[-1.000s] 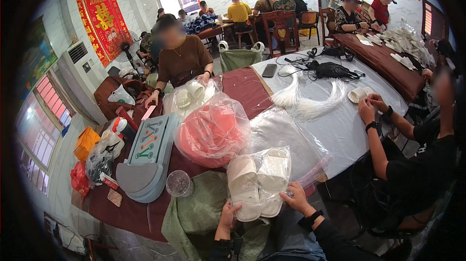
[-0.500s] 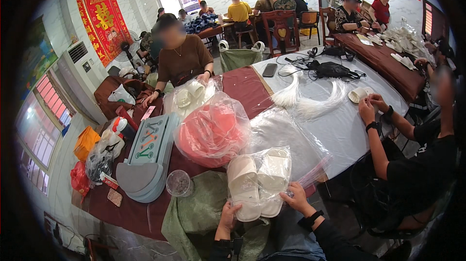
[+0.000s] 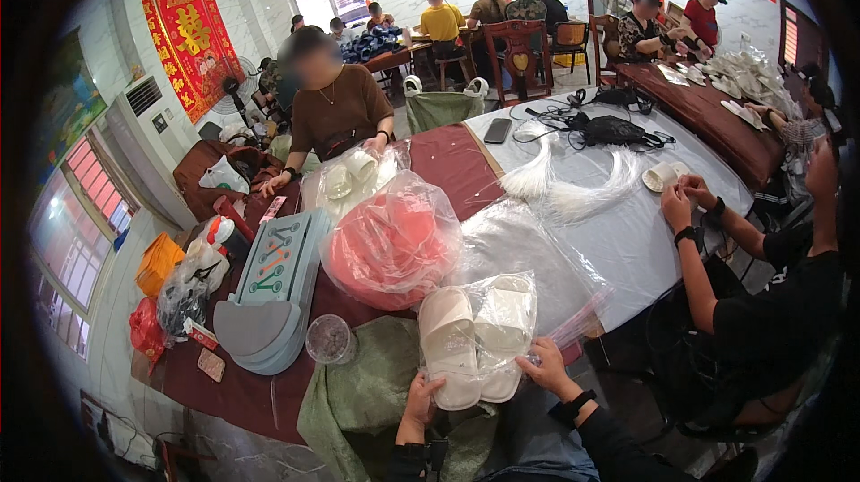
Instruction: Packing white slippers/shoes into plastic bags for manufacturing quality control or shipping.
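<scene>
A pair of cream slippers (image 3: 448, 334) lies side by side in a clear plastic bag, held out over the near edge of the table. At the bag's lower left corner, my left hand (image 3: 419, 400) is closed with the thumb on top. My right hand (image 3: 546, 367) pinches the bag's right side, near the heel of the right slipper. Just beyond the slippers sits a round, clear-wrapped bundle of coral-red material (image 3: 390, 245). Flat clear plastic bags (image 3: 528, 245) are spread on the table to its right.
Left of me stand a grey-blue folding stool (image 3: 278, 294) and a clear tub (image 3: 331, 339). A green woven sack (image 3: 358, 383) drapes over the near edge. White strands (image 3: 591, 186), a phone (image 3: 497, 130) and black straps (image 3: 618, 128) lie farther off. Co-workers sit across and at right.
My hands and the bagged slippers have stayed almost still. In the far right background, the people at the other table have shifted their arms and heads.
</scene>
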